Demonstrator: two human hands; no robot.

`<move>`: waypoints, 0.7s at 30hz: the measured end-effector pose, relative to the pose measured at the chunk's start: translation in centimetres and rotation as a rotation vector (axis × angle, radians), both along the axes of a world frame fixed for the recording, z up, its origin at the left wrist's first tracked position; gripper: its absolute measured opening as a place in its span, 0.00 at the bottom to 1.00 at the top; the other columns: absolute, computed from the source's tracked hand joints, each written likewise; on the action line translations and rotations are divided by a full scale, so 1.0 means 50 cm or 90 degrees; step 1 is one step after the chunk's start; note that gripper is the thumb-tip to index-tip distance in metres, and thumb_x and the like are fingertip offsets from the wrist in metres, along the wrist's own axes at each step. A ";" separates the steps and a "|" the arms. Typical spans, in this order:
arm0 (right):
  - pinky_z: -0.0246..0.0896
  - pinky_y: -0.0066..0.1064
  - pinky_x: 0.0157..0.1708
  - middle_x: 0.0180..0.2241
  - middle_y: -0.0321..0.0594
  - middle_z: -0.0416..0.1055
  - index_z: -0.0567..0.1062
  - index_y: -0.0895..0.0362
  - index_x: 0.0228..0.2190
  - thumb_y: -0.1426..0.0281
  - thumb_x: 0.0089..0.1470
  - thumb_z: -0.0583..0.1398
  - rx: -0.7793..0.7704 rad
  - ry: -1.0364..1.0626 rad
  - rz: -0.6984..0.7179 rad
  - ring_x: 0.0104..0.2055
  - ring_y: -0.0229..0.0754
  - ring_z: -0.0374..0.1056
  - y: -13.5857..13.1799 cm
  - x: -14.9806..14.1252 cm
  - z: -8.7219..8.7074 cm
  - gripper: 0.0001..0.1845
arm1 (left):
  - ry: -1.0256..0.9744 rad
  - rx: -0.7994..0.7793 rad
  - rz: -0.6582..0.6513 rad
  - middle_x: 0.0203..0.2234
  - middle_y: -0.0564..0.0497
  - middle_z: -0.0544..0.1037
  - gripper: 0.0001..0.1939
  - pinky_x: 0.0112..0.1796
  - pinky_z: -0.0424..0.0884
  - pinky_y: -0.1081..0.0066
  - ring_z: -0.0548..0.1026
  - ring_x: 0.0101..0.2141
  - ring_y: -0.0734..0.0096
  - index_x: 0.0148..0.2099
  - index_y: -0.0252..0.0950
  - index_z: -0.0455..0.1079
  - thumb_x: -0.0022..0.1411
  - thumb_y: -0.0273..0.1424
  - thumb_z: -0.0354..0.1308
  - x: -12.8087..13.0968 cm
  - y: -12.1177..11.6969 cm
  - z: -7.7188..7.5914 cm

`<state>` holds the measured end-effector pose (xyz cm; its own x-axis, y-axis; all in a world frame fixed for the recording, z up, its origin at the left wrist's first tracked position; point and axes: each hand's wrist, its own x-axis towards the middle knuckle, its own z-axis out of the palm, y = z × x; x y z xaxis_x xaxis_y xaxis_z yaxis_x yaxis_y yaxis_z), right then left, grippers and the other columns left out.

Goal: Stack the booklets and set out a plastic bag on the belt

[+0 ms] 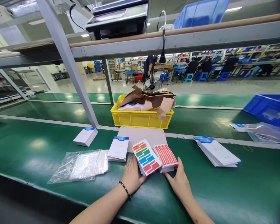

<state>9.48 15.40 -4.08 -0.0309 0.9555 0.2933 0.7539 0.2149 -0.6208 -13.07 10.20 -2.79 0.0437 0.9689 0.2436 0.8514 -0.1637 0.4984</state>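
My left hand (pixel 132 175) holds the left side of a stack of multicoloured label sheets (pixel 146 157), its thumb along the near edge. A dark bead bracelet circles that wrist. On the other side, my right hand (pixel 179 179) grips a stack of red-and-white label sheets (pixel 165 155) between thumb and fingers. The two stacks lie side by side, tilted toward each other and touching or nearly so. Behind them lies a pale flat board (pixel 151 134). Just left of my left hand sits a stack of white-and-blue booklets (pixel 118 149).
A yellow bin (pixel 142 119) with brown paper stands behind the board. Clear plastic bags (pixel 88 165) and another booklet stack (pixel 86 137) lie left. To the right are folded booklets (pixel 217 151), a plastic bag (pixel 269 132) and a blue crate (pixel 268 109). A shelf beam (pixel 177 40) crosses overhead.
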 end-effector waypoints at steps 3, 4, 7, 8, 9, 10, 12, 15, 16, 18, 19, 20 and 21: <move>0.56 0.43 0.47 0.53 0.52 0.56 0.36 0.60 0.58 0.59 0.44 0.58 -0.012 -0.003 -0.002 0.52 0.53 0.58 0.007 -0.005 0.004 0.49 | 0.024 0.008 0.017 0.57 0.32 0.51 0.36 0.54 0.52 0.55 0.49 0.57 0.54 0.61 0.22 0.36 0.55 0.31 0.47 -0.021 -0.005 -0.006; 0.56 0.43 0.47 0.53 0.52 0.55 0.37 0.60 0.58 0.60 0.44 0.58 -0.014 -0.003 -0.002 0.52 0.53 0.57 0.009 -0.010 0.006 0.49 | 0.028 0.008 0.028 0.56 0.31 0.52 0.35 0.54 0.53 0.56 0.51 0.57 0.56 0.61 0.21 0.35 0.56 0.28 0.45 -0.025 -0.007 -0.008; 0.53 0.42 0.50 0.54 0.51 0.53 0.38 0.60 0.58 0.63 0.45 0.57 -0.002 0.005 0.021 0.53 0.53 0.55 0.017 -0.037 0.016 0.46 | 0.036 0.002 0.054 0.56 0.30 0.54 0.31 0.54 0.55 0.59 0.54 0.56 0.58 0.61 0.19 0.35 0.58 0.25 0.39 -0.030 -0.008 -0.015; 0.52 0.42 0.50 0.55 0.50 0.53 0.38 0.60 0.58 0.65 0.45 0.56 0.004 0.009 0.030 0.54 0.52 0.54 0.019 -0.047 0.019 0.45 | 0.041 -0.002 0.061 0.55 0.30 0.54 0.30 0.53 0.56 0.59 0.55 0.56 0.58 0.60 0.19 0.36 0.58 0.25 0.39 -0.031 -0.007 -0.017; 0.51 0.41 0.51 0.55 0.49 0.53 0.38 0.59 0.58 0.66 0.45 0.56 0.008 0.013 0.037 0.54 0.51 0.53 0.021 -0.056 0.022 0.44 | 0.049 -0.005 0.065 0.55 0.30 0.54 0.29 0.53 0.56 0.59 0.55 0.56 0.58 0.60 0.19 0.37 0.58 0.25 0.38 -0.031 -0.006 -0.020; 0.51 0.41 0.51 0.54 0.48 0.54 0.39 0.58 0.58 0.67 0.45 0.56 0.011 0.016 0.041 0.54 0.50 0.54 0.021 -0.062 0.025 0.43 | 0.058 -0.006 0.066 0.55 0.30 0.54 0.29 0.53 0.56 0.59 0.55 0.55 0.58 0.60 0.18 0.37 0.59 0.25 0.38 -0.032 -0.008 -0.024; 0.53 0.40 0.50 0.52 0.47 0.57 0.40 0.57 0.58 0.68 0.45 0.56 0.011 0.025 0.041 0.52 0.49 0.57 0.013 -0.061 0.031 0.43 | 0.081 0.003 0.058 0.56 0.30 0.53 0.29 0.52 0.58 0.60 0.56 0.55 0.59 0.61 0.19 0.37 0.58 0.24 0.38 -0.036 -0.019 -0.033; 0.59 0.36 0.45 0.48 0.45 0.60 0.43 0.57 0.57 0.67 0.45 0.56 0.006 0.048 0.034 0.44 0.44 0.63 -0.037 -0.023 0.045 0.41 | 0.140 0.038 0.013 0.56 0.34 0.54 0.31 0.51 0.60 0.59 0.56 0.55 0.60 0.62 0.26 0.33 0.58 0.25 0.39 -0.053 -0.067 -0.047; 0.60 0.34 0.43 0.47 0.44 0.61 0.46 0.56 0.56 0.67 0.45 0.56 -0.003 0.069 0.048 0.43 0.42 0.64 -0.066 -0.003 0.051 0.38 | 0.172 0.055 -0.011 0.56 0.35 0.56 0.32 0.51 0.61 0.57 0.57 0.55 0.59 0.62 0.29 0.32 0.59 0.26 0.40 -0.063 -0.089 -0.050; 0.61 0.30 0.40 0.42 0.43 0.65 0.58 0.57 0.50 0.67 0.47 0.54 -0.064 0.128 0.110 0.38 0.39 0.65 -0.138 0.042 0.066 0.27 | 0.249 0.083 -0.057 0.56 0.40 0.56 0.32 0.49 0.62 0.55 0.55 0.55 0.57 0.63 0.37 0.31 0.60 0.30 0.42 -0.088 -0.134 -0.049; 0.62 0.28 0.36 0.37 0.41 0.68 0.64 0.58 0.44 0.67 0.48 0.54 -0.133 0.155 0.154 0.34 0.38 0.66 -0.177 0.063 0.075 0.20 | 0.285 0.089 -0.087 0.57 0.41 0.55 0.32 0.49 0.63 0.55 0.55 0.56 0.57 0.63 0.40 0.32 0.61 0.32 0.43 -0.102 -0.154 -0.044; 0.62 0.26 0.30 0.30 0.39 0.69 0.68 0.59 0.37 0.67 0.47 0.54 -0.221 0.167 0.193 0.29 0.37 0.66 -0.214 0.082 0.085 0.13 | 0.317 0.084 -0.127 0.58 0.43 0.53 0.32 0.49 0.63 0.57 0.55 0.56 0.57 0.63 0.42 0.33 0.60 0.34 0.45 -0.116 -0.171 -0.037; 0.60 0.24 0.25 0.25 0.37 0.69 0.70 0.59 0.32 0.68 0.46 0.54 -0.317 0.162 0.217 0.25 0.35 0.65 -0.248 0.098 0.095 0.10 | 0.344 0.086 -0.180 0.57 0.44 0.54 0.34 0.48 0.64 0.58 0.55 0.55 0.56 0.62 0.44 0.34 0.59 0.38 0.47 -0.129 -0.184 -0.030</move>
<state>14.37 2.99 0.65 -0.3444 0.9279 -0.1430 0.5106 0.0573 -0.8579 -19.51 1.02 -4.26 0.4447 0.8644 0.2347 0.8922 -0.4504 -0.0316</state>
